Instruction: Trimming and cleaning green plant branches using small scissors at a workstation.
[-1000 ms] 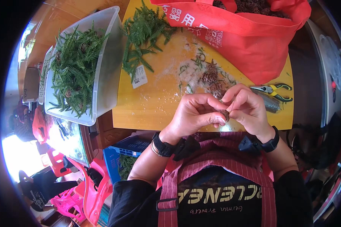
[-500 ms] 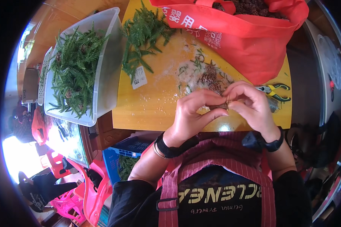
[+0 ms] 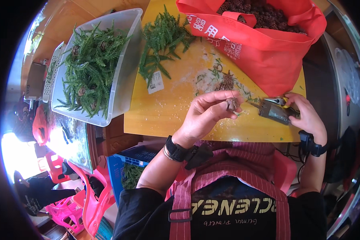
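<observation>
A small brown pine cone sits pinched between the thumb and fingers of my left hand, above the front part of the yellow table. A thin wire seems to stick up from it. At the table's right side, my right hand is closed around the yellow-and-black handles of a pair of pliers. Their metal jaws point left. Just below the pliers lies a dark, flat block-like thing whose kind I cannot make out. Another pine cone rests on the table beyond my left hand.
A red fabric bag full of pine cones stands at the far right. Green sprigs and a white tag lie left of it. A clear plastic bin holds sprigs and cones. White crumbs and green bits litter the table.
My hands have parted from working together. The left keeps the pine cone; the right has moved right and taken hold of the pliers. The whole view has shifted slightly.
</observation>
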Demonstrator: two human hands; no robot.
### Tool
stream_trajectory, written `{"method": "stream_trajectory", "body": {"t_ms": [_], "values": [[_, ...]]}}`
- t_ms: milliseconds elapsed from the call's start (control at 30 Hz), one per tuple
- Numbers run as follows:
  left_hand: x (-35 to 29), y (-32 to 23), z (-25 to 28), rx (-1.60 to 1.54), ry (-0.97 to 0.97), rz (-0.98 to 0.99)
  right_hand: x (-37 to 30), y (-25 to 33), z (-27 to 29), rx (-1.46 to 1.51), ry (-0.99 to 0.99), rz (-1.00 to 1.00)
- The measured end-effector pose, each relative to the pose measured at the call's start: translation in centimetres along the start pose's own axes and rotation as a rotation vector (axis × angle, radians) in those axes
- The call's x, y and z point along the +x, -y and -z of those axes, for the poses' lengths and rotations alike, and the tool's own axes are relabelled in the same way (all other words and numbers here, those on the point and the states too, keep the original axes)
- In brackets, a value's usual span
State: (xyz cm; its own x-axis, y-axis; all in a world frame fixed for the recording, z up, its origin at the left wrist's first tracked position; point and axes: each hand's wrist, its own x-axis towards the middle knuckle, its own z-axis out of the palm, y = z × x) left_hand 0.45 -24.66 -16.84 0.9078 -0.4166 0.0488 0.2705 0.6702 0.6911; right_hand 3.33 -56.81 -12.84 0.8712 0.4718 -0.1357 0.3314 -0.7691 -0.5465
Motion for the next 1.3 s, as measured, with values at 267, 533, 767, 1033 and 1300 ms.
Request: {"method": "stream_trajectory", "body": {"t_ms": [267, 533, 767, 1033, 1300], "values": [[0.2, -0.3, 0.4, -0.034, 0.021, -0.024, 0.0, -1.7, 0.9, 0.009, 0.057, 0.004], [0.1, 0.1, 0.5, -0.13, 0.027, -0.062, -0.8, -0.6, 0.0, -0.218, -0.085, 0.027], [0.1, 0.1, 0.8, -0.186, 0.064, -0.059, -2.2, 1.1, 1.7, -0.199, -0.101, 0.08], [0.1, 0.2, 0.9, -0.192, 0.083, -0.068, -2.7, 5.2, 1.4, 0.28, -0.122, 0.002], [0.1, -0.1, 0.6, -0.2, 0.092, -0.053, -0.4, 9.2, -0.1, 0.221, -0.158, 0.252]]}}
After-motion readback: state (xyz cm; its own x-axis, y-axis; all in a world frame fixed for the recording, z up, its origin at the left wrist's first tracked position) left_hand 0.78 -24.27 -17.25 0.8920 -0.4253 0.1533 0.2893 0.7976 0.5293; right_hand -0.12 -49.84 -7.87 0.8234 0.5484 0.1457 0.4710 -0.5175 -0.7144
